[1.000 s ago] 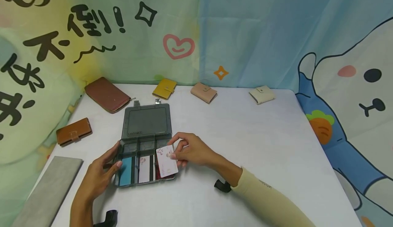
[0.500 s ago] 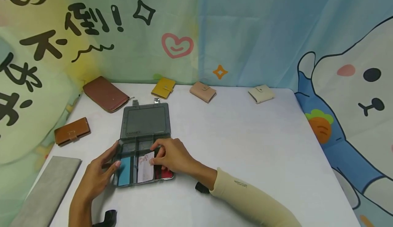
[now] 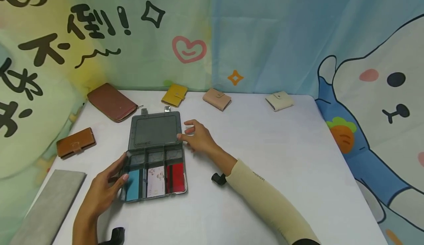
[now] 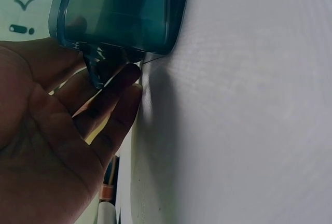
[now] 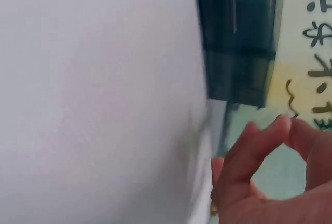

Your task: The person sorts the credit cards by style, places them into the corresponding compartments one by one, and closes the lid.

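Observation:
A dark translucent storage case (image 3: pixel 155 148) lies with its lid (image 3: pixel 155 129) folded back. Its front compartments hold a blue card (image 3: pixel 133 185), a white flowered card (image 3: pixel 155 181) and a red card (image 3: pixel 177 178) with a dark stripe. My left hand (image 3: pixel 102 189) grips the case's left side, thumb at the near edge. In the left wrist view its fingers (image 4: pixel 116 115) lie along the case wall by a small tab. My right hand (image 3: pixel 200 138) holds nothing and hovers by the lid's right edge, fingers loosely bent; whether the thumb touches the lid I cannot tell.
Behind the case lie a brown zip wallet (image 3: pixel 112 102), a yellow wallet (image 3: pixel 174 95), a pink-beige wallet (image 3: pixel 216 98) and a cream wallet (image 3: pixel 279 101). A tan wallet (image 3: pixel 76 143) and a grey flat slab (image 3: pixel 53 204) are at the left. A printed curtain (image 3: pixel 265 46) hangs behind.
My right hand has carried the white card from the right compartment to the middle one, let go and moved up beside the lid. The left hand has stayed on the case.

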`<state>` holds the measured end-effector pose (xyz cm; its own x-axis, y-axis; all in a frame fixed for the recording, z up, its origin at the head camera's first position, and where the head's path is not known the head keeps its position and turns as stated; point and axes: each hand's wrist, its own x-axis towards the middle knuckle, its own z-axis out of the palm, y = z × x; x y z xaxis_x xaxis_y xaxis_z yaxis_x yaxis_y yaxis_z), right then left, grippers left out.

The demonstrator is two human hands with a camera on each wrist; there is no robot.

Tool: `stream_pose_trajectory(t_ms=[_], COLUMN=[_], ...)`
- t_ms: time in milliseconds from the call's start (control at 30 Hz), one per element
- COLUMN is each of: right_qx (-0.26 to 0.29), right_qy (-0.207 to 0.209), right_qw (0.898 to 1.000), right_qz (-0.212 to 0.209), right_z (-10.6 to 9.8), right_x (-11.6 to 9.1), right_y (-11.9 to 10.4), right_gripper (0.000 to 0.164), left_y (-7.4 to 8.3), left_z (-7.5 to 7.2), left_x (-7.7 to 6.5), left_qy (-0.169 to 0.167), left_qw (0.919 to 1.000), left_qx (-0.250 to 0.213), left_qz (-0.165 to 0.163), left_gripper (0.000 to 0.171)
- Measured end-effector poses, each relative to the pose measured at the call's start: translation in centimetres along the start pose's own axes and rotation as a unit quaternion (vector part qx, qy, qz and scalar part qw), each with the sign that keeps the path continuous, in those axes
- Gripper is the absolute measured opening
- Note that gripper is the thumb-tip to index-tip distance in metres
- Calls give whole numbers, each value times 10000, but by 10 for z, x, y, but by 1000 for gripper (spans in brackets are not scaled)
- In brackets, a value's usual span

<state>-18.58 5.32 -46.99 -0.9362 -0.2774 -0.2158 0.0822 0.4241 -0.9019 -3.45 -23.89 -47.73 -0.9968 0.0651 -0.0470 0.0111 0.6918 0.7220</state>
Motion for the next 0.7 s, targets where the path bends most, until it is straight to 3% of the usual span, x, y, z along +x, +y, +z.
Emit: stream_pose_trajectory(t_ms=[100, 233, 400, 567, 700], right_qx=[768, 1673, 2527, 2872, 2478], right_qy=[-396, -487, -371, -458, -678], right_qw=[9954, 9823, 9661, 9567, 9655], right_qz=[408, 683, 380, -95, -426], right_z=[0, 0, -5, -14, -21], right_x=[10, 18, 16, 2, -12], right_y=[3, 7, 9, 5, -2], right_gripper=[66, 63, 49, 49, 51], left_y=[-1, -1, 2, 6, 6], left_z=[1, 5, 8, 8, 10], left_x=[0, 1, 4, 4, 3], left_qy=[-53, -89, -85, -151, 3], left_qw=[9999, 9998, 9998, 9991, 9979], left_qx=[-67, -161, -173, -372, -652], left_qz=[-64, -70, -20, -143, -48], left_gripper=[70, 70, 69, 69, 64])
